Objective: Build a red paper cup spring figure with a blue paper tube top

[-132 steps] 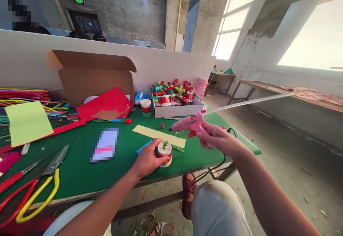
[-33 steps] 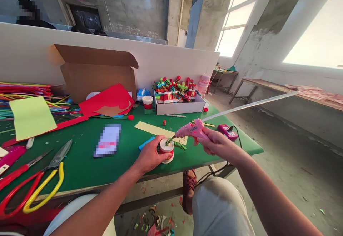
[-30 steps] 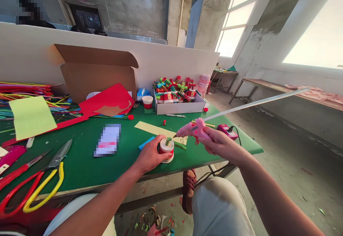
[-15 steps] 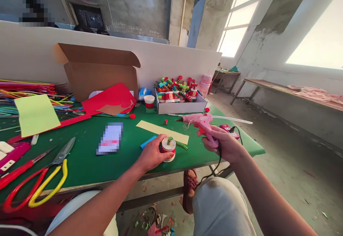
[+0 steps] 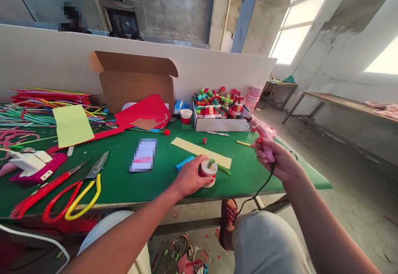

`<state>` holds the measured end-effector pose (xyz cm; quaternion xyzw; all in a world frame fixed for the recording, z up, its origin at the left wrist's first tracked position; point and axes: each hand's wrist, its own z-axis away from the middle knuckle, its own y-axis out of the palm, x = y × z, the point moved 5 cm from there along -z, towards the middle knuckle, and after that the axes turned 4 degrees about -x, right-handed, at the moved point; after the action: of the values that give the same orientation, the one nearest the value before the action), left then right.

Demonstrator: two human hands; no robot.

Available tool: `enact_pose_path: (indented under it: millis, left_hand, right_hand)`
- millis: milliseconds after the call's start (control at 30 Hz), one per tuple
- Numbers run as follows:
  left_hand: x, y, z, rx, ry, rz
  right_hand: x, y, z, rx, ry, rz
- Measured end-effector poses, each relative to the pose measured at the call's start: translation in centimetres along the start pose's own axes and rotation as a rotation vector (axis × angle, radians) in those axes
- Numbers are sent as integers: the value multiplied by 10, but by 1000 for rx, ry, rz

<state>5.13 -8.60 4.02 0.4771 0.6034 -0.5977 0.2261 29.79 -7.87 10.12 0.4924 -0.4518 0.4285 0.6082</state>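
My left hand (image 5: 193,177) is closed around a red and white paper cup (image 5: 209,168), turned upside down near the table's front edge. A green coiled paper strip (image 5: 210,163) stands on the cup's base, and another green coiled strip (image 5: 224,169) sticks out at its right side. Raised over the right part of the table, my right hand (image 5: 276,158) grips a pink hot glue gun (image 5: 263,135) by its handle. The gun's nozzle points up and to the left, and its black cord hangs down. A blue piece of paper (image 5: 184,163) lies beside my left hand.
Behind stands a white box (image 5: 220,124) full of colourful paper-cup figures, next to another cup (image 5: 186,116). A yellow strip (image 5: 202,151), a phone (image 5: 143,154), scissors (image 5: 83,187) and a power strip (image 5: 40,170) lie on the green table (image 5: 118,195). Scraps litter the floor.
The glue gun in my right hand has tilted its nozzle upward and moved right, away from the cup. My left hand keeps its hold on the cup. The view has turned slightly left.
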Motion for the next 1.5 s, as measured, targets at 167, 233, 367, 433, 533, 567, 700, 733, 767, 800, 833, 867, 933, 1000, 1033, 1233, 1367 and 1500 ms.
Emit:
enact_pose_path:
  millis: [167, 233, 367, 433, 533, 567, 700, 733, 767, 800, 833, 867, 933, 1000, 1033, 1233, 1367, 1500]
  left_hand:
    - [-2, -1, 0, -7, 6, -10]
    - [-3, -1, 1, -10, 14, -8]
    - [-3, -1, 1, -13, 31, -11]
    - [-3, -1, 0, -13, 33, -17]
    - [-3, 0, -1, -15, 37, -26]
    - [-3, 0, -1, -16, 38, -29]
    - [-4, -1, -1, -21, 45, -31]
    - [-4, -1, -1, -21, 45, -31]
    - [-5, -1, -1, -21, 46, -31]
    - [-5, -1, 0, -20, 46, -29]
    - [-6, -1, 0, -19, 47, -27]
    - [-6, -1, 1, -17, 47, -22]
    - [-8, -2, 2, -22, 46, -9]
    - [-8, -4, 2, -40, 38, 10]
    - [-9, -6, 2, -56, 33, 24]
    - [-7, -20, 1, -172, 12, 147]
    - [-3, -19, 2, -159, -36, 150]
    - [1, -14, 6, -113, -46, 109]
  right_hand:
    - [-29, -21, -21, -231, -18, 396]
    - [-36, -25, -27, -275, -29, 561]
    - [-51, -34, -39, -300, 80, 778]
    - [-55, -40, -43, -327, 116, 848]
    - [-59, -46, -50, -344, 101, 943]
    - [-59, -47, -52, -342, 94, 976]
    - [-59, -47, -54, -329, 58, 1153]
    - [-59, -46, -54, -324, 47, 1188]
    - [-59, -44, -54, -318, 40, 1207]
    - [-60, -43, -53, -316, 36, 1209]
    - [-61, -43, -52, -317, 36, 1202]
    - [-61, -42, -51, -326, 35, 1197]
    - [-58, -42, -47, -373, 6, 1228]
    - [-50, -39, -40, -456, -71, 1274]
    - [-44, -35, -36, -501, -122, 1262]
    - [-30, 49, -9, 85, -374, 615]
    - [-40, 102, 12, 383, -402, 578]
    - [-53, 112, 19, 375, -381, 537]
